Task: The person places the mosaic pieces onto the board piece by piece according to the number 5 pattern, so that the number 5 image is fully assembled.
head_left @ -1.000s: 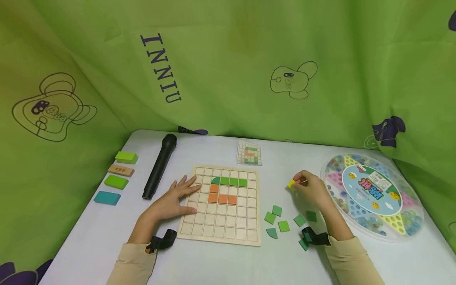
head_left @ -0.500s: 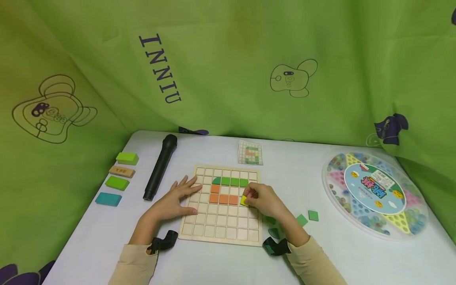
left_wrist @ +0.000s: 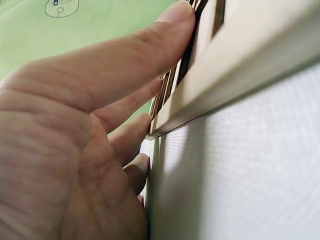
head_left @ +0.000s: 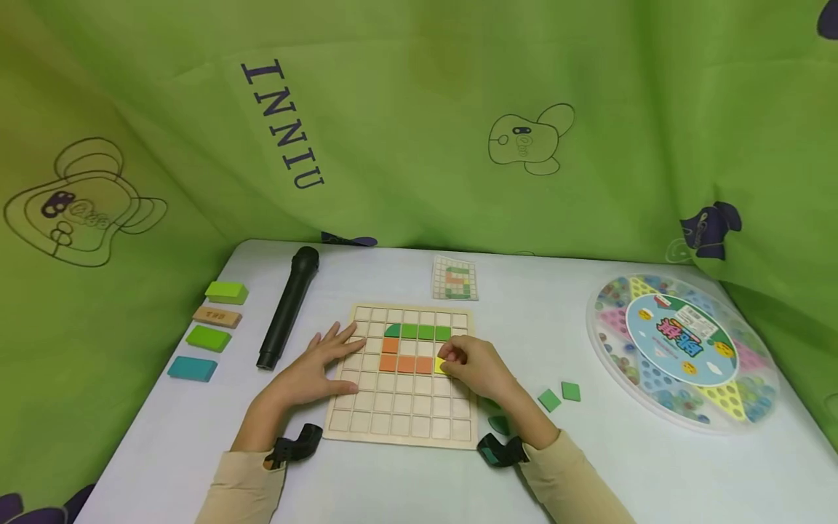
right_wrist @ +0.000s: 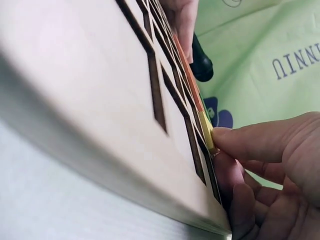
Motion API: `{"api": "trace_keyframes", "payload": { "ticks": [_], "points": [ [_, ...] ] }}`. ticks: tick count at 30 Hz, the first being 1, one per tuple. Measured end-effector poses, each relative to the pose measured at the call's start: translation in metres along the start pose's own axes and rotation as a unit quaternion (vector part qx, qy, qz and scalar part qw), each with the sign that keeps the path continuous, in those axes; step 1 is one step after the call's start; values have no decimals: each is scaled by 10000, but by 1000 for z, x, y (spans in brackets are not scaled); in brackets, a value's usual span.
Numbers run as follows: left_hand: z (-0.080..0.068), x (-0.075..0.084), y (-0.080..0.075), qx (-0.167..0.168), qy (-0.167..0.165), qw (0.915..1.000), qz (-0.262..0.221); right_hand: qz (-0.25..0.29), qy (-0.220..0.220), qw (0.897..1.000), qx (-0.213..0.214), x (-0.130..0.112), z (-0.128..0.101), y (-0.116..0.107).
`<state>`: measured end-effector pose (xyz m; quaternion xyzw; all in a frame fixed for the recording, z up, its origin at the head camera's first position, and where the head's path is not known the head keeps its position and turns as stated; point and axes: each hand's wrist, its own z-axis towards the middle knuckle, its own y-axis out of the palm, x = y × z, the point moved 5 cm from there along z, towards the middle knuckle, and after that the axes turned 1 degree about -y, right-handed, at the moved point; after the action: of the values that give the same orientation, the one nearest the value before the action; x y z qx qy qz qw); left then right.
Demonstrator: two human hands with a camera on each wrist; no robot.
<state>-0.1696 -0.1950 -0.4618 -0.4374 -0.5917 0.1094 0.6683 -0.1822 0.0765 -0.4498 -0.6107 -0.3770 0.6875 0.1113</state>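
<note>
A wooden grid board [head_left: 393, 423] lies flat in the middle of the table. Set in its cells are orange tiles [head_left: 406, 364], several green square tiles [head_left: 425, 332] and a green rounded tile [head_left: 393, 331]. My right hand [head_left: 483, 371] pinches a yellow tile [head_left: 439, 365] at the cell just right of the orange row. In the right wrist view, the thumb is on the end of the yellow tile [right_wrist: 206, 131], which sits at the grid's surface beside the orange. My left hand [head_left: 309, 375] rests with spread fingers on the board's left edge, thumb and fingertips on the rim.
Loose green tiles [head_left: 548, 399] lie right of the board, some hidden under the right forearm. A pattern card [head_left: 455, 279] is behind the board. A black microphone [head_left: 288, 306] and several blocks [head_left: 208, 338] lie left; a round marble game box [head_left: 681, 349] stands right.
My right hand has carried the yellow tile leftward from beside the game box to the board and lowered it at a cell. My left hand has stayed on the board.
</note>
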Motion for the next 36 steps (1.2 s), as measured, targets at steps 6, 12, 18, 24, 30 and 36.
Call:
{"api": "trace_keyframes", "payload": {
  "ticks": [6, 12, 18, 24, 30, 36],
  "points": [
    [0, 2, -1, 18, 88, 10000, -16, -11, -80, 10000, 37, 3, 0, 1],
    [-2, 1, 0, 55, 131, 9998, -127, -55, -134, 9999, -35, 2, 2, 1],
    [-2, -2, 3, 75, 151, 9998, -75, 209, -381, 9987, -264, 5, -3, -15],
    [-2, 0, 1, 60, 167, 9998, 2, 10, -269, 9996, -87, 22, -24, -52],
    [-2, 1, -2, -10, 105, 9999, 40, -521, 199, 9976, -412, 45, -54, -62],
    [0, 1, 0, -29, 89, 10000, -6, -1110, 184, 9932, -299, 46, -61, -61]
  ]
}}
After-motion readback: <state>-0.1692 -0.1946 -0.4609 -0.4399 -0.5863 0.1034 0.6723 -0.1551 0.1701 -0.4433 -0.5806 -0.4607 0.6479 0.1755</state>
